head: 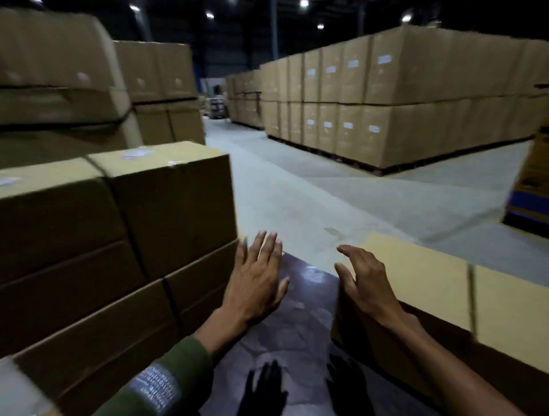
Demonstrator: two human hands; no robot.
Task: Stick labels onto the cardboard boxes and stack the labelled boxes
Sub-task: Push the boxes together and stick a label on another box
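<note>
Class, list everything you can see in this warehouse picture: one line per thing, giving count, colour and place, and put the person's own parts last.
Near box stack: several boxes, brown, left foreground, white labels on top.
Low box row: at least two, light tan, right foreground.
Far pallet stacks: many boxes, tan, white labels, centre-right background.
Tall stacks: several boxes, brown, upper left.
Floor: one, grey concrete, aisle; dark glossy patch between the hands.
Ceiling lights: several, white, top.
Sleeve: one, green, white printed patch, lower left.
Left hand: one, open, beside the near box stack.
Right hand: one, fingers relaxed, at the low box row's end.
</note>
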